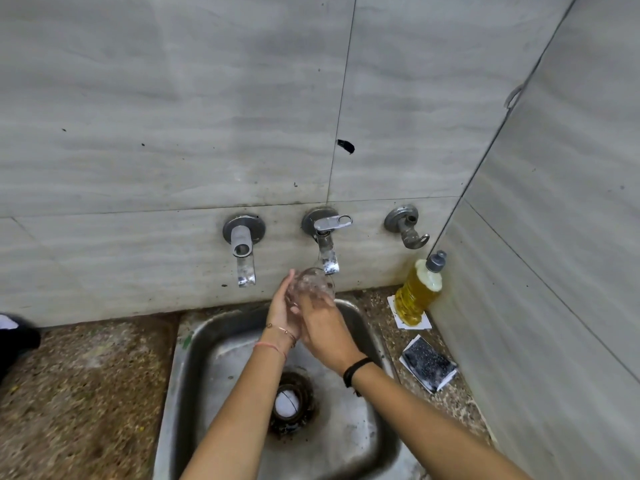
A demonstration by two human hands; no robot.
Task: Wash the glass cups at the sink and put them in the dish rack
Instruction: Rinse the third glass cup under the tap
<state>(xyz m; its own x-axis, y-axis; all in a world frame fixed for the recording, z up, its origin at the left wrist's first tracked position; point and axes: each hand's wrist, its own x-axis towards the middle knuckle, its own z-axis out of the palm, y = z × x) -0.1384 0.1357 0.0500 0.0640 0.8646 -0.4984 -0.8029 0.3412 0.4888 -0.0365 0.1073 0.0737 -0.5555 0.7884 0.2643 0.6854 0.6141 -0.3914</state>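
The glass cup [313, 285] is held tilted just under the spout of the middle tap [327, 252], above the back of the steel sink [194, 344]. The left hand [281, 308] curves round its side and the right hand [323, 329] wraps its lower part. Wet glass is slippery, so one hand should keep a firm hold while the other turns it and rubs the rim and inside. Whether water is running is unclear, and no dish rack is in view
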